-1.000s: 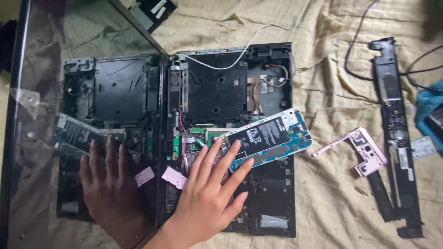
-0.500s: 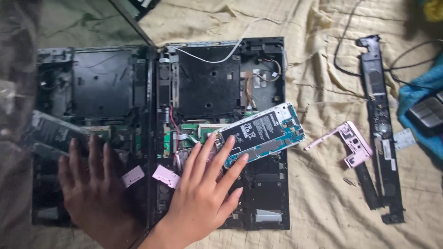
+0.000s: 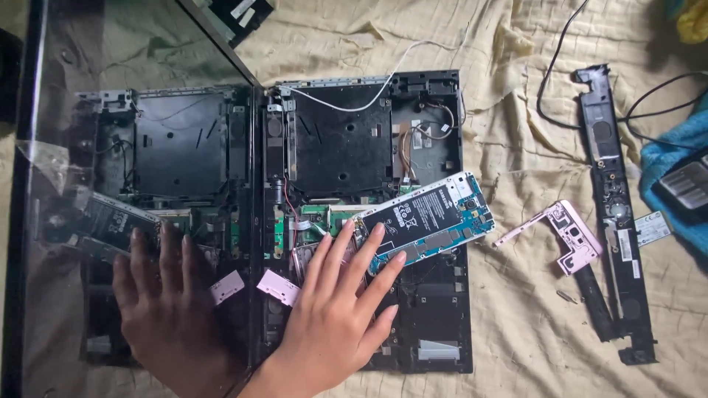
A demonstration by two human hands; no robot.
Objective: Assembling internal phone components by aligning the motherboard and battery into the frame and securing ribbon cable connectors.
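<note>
- A person's left hand (image 3: 332,324) lies flat and open, palm down and fingers spread, on the stripped black laptop base (image 3: 339,147). It grasps nothing.
- The fingertips (image 3: 377,231) rest on the lower left end of an opened phone (image 3: 428,221). The phone lies tilted across the middle of the base, its black battery and blue-green circuit board facing up.
- The right hand is out of view.
- The second hand seen to the left is a reflection in the glossy laptop screen (image 3: 110,74), which stands open along the base's left edge and mirrors the base and phone as well.
- A small pink plastic piece (image 3: 278,287) sits on the base just beside the wrist side of the hand. Whether the two touch cannot be told.
- A white cable (image 3: 369,96) loops over the top of the base, near thin orange and black wires in the upper right corner.
- Everything lies on a crumpled beige sheet (image 3: 516,110).
- A pink phone frame (image 3: 568,236) rests on the sheet to the right of the base, apart from the phone, with a small screw (image 3: 566,296) lying just below it.
- Further right, a long black laptop trim strip (image 3: 612,214) runs top to bottom, with a black cord (image 3: 553,74) curling beside its upper end and a blue cloth (image 3: 678,162) at the frame's right edge.
</note>
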